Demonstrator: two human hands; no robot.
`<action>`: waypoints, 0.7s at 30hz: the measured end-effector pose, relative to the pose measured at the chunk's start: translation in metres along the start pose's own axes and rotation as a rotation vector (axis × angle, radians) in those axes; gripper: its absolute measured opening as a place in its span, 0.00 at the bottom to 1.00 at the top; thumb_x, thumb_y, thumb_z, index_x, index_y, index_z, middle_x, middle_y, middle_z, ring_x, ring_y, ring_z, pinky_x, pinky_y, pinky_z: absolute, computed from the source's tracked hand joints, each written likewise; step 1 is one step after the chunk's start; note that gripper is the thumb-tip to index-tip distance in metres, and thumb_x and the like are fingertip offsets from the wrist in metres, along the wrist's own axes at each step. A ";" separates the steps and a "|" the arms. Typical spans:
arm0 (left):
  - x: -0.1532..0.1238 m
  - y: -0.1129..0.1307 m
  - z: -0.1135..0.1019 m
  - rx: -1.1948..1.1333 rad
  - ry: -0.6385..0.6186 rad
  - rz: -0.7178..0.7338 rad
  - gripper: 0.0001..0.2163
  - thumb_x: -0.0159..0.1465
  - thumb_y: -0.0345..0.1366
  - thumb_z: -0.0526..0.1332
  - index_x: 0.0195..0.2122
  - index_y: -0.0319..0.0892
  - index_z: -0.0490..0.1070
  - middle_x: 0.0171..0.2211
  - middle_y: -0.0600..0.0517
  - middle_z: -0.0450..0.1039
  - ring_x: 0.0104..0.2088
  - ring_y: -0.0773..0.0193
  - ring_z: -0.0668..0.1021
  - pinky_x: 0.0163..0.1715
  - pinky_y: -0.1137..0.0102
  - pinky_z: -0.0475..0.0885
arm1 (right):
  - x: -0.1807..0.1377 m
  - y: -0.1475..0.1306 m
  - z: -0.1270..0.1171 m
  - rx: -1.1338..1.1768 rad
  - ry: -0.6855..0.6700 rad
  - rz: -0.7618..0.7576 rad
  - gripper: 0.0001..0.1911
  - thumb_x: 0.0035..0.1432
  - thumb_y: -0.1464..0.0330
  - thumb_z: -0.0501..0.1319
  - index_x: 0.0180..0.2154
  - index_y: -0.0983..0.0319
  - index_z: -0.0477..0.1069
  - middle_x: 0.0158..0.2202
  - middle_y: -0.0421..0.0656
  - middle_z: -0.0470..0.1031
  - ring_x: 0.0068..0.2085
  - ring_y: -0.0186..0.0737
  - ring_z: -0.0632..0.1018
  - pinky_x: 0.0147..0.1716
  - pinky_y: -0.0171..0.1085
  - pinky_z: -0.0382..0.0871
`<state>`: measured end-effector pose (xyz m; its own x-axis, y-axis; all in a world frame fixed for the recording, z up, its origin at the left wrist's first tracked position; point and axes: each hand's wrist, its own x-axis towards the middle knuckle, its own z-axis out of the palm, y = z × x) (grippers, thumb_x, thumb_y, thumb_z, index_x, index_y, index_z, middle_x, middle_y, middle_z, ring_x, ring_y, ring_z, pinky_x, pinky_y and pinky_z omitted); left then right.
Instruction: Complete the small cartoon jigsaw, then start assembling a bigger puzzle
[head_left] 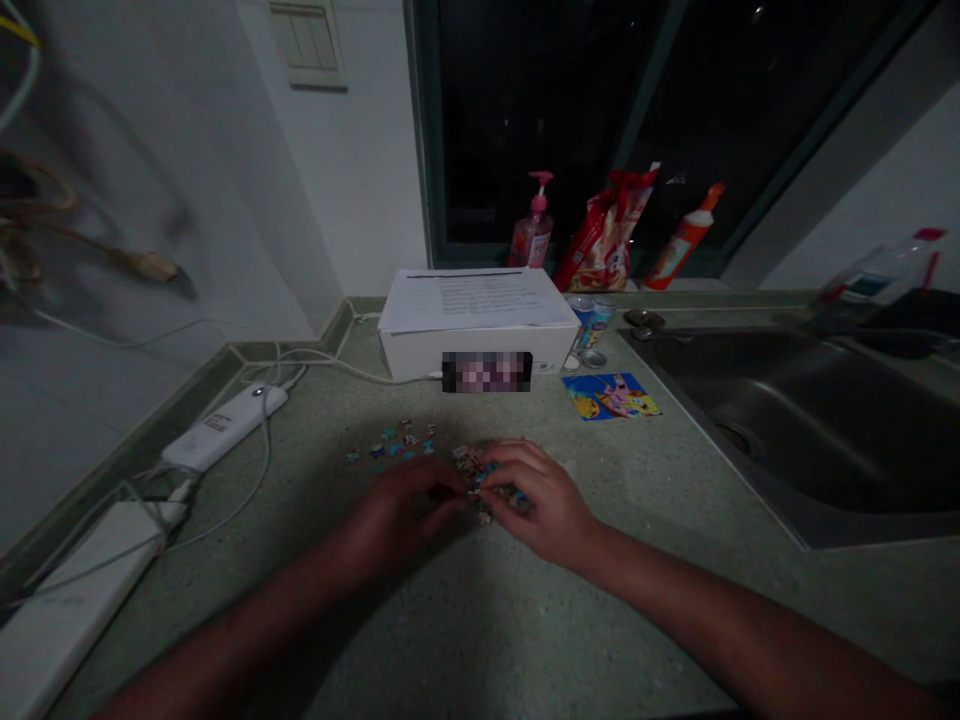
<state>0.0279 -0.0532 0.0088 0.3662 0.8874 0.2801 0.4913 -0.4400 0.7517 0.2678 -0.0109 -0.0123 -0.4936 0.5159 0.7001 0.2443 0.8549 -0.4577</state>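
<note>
Loose jigsaw puzzle pieces (469, 459) lie in a small heap on the counter, partly hidden by my fingers. My right hand (547, 505) curls over the heap, thumb and forefinger pinched at a tiny pale puzzle piece (474, 492). Facing it from the other side, my left hand (397, 510) has its thumb and forefinger closed near the same spot; what they hold is too dark and small to make out. Farther left, several scattered puzzle pieces (405, 441) lie apart from the heap. A colourful cartoon picture card (613, 396) lies flat beyond my right hand.
A white box (405, 350) with printed paper on top stands at the back, a phone (487, 372) leaning against its front. White power strips (225, 425) and cables run along the left. A steel sink (750, 450) is at right; bottles and a red bag (604, 235) line the windowsill.
</note>
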 end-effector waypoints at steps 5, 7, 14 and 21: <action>0.002 0.001 0.002 -0.114 -0.048 -0.171 0.07 0.69 0.40 0.64 0.38 0.45 0.81 0.35 0.50 0.84 0.36 0.58 0.83 0.39 0.65 0.78 | 0.000 -0.001 0.001 0.065 -0.001 0.027 0.03 0.70 0.70 0.65 0.44 0.56 0.75 0.45 0.45 0.84 0.49 0.44 0.85 0.49 0.45 0.81; 0.003 0.004 0.002 -0.163 -0.082 -0.207 0.08 0.69 0.42 0.65 0.38 0.45 0.80 0.37 0.49 0.84 0.37 0.57 0.83 0.41 0.62 0.79 | 0.001 -0.002 -0.001 0.042 0.005 -0.024 0.03 0.70 0.70 0.65 0.44 0.56 0.75 0.45 0.44 0.84 0.49 0.44 0.85 0.50 0.46 0.81; 0.002 0.011 0.002 -0.336 -0.193 -0.285 0.06 0.67 0.41 0.67 0.36 0.46 0.77 0.40 0.47 0.84 0.42 0.56 0.84 0.48 0.56 0.81 | -0.004 0.000 -0.012 -0.141 -0.046 -0.276 0.08 0.72 0.67 0.65 0.51 0.54 0.76 0.50 0.44 0.85 0.55 0.45 0.84 0.53 0.48 0.82; -0.002 0.007 0.003 -0.115 -0.018 -0.153 0.06 0.67 0.40 0.68 0.42 0.47 0.77 0.43 0.47 0.83 0.44 0.55 0.83 0.50 0.55 0.80 | -0.002 0.002 -0.013 -0.163 -0.040 -0.204 0.15 0.72 0.69 0.64 0.58 0.58 0.72 0.55 0.51 0.83 0.60 0.49 0.81 0.57 0.51 0.81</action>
<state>0.0326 -0.0582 0.0118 0.3089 0.9396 0.1474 0.4494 -0.2808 0.8481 0.2799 -0.0093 -0.0071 -0.5786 0.3322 0.7449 0.2662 0.9402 -0.2126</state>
